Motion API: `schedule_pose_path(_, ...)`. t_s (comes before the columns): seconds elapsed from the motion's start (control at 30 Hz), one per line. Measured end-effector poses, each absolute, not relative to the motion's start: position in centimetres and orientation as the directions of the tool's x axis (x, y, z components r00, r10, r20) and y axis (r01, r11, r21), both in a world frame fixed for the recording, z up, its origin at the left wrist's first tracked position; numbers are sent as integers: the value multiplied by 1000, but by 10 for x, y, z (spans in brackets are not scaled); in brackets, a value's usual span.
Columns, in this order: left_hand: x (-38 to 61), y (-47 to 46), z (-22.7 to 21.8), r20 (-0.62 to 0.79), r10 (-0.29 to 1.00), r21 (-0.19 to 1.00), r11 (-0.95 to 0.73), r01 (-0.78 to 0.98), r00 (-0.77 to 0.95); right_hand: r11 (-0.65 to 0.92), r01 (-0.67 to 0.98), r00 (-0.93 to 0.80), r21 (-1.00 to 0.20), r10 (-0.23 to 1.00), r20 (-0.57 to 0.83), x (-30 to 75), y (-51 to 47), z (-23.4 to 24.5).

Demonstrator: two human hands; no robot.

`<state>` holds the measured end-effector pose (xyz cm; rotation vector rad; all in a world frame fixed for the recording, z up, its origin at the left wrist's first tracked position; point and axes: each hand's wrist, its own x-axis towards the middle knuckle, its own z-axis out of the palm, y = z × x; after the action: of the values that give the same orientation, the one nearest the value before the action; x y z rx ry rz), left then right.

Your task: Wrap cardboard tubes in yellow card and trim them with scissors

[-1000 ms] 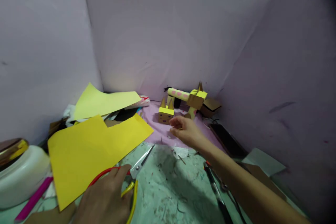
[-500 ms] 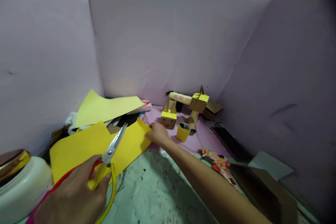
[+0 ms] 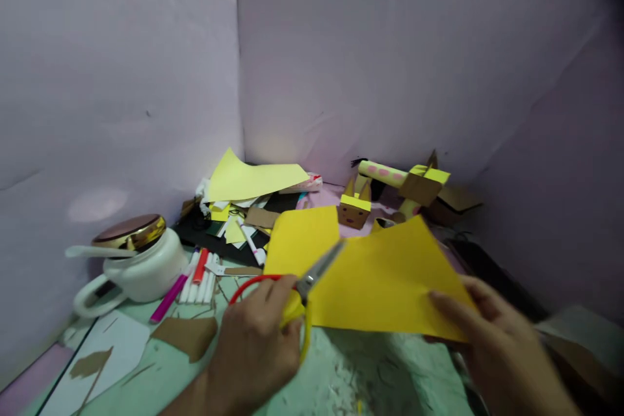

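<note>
My left hand [image 3: 256, 351] grips scissors [image 3: 297, 289] with red and yellow handles; the blades point up and right across a yellow paper sheet [image 3: 375, 276]. My right hand [image 3: 492, 335] pinches the right edge of that sheet and holds it above the pale green table [image 3: 351, 380]. Behind the sheet stands a small brown and yellow box figure [image 3: 355, 207] with pointed ears, and a larger cardboard animal [image 3: 404, 181] with a pink-spotted tube.
A white mug with a gold lid [image 3: 131, 260] stands at the left, beside several markers [image 3: 197, 276]. A pale yellow sheet [image 3: 253, 179] lies on a heap of paper scraps. Brown card pieces [image 3: 185, 335] lie near the front left. Lilac panels [image 3: 390, 58] wall in the table.
My right hand has drawn the yellow sheet from the left side to the middle and lifted it. The left hand brought the scissors along with it. The view has swung left.
</note>
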<state>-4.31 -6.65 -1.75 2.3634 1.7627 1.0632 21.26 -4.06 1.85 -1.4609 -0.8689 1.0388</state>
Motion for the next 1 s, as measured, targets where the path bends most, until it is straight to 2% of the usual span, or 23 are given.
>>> schedule_pose_path(0.07, -50, -59, -16, 428, 904, 340, -155, 928, -6, -262, -229, 250, -938, 915, -317, 192, -56, 2)
schedule_pose_path(0.13, -55, -49, -12, 319, 938, 278, 42, 960, -134, -402, -374, 103, -836, 878, -468, 170, -69, -13)
schedule_pose_path(0.23, -61, -36, -6, 256, 948, 234, 131, 963, -191, -550, -419, -46, -722, 808, -588, 154, -86, -28)
schedule_pose_path(0.3, -65, -30, -4, 231, 953, 224, 144, 964, -196, -600, -394, -125, -696, 785, -606, 154, -92, -33)
schedule_pose_path(0.4, -71, -21, -4, 208, 951, 218, 184, 959, -229, -631, -293, -207, -718, 775, -597, 164, -84, -35)
schedule_pose_path(0.5, -78, -14, -2, 211, 937, 226, 229, 947, -277, -629, -108, -124, -770, 777, -617, 174, -61, -33)
schedule_pose_path(0.57, -82, -10, -1, 223, 926, 232, 254, 939, -305, -607, -58, -48, -793, 795, -605, 180, -50, -31)
schedule_pose_path(0.67, -86, -7, -2, 245, 907, 232, 289, 929, -343, -516, -104, 67, -850, 849, -524, 187, -55, -34)
schedule_pose_path(0.73, -88, -6, -4, 267, 906, 185, 288, 940, -330, -459, -168, 100, -872, 873, -478, 189, -70, -39)
schedule_pose_path(0.9, -89, -8, -10, 292, 944, 5, 157, 988, -151, -546, -336, -96, -767, 830, -549, 175, -99, -55)
schedule_pose_path(1.0, -87, -10, -9, 299, 951, -38, 91, 995, -76, -652, -307, -278, -693, 758, -590, 173, -103, -47)
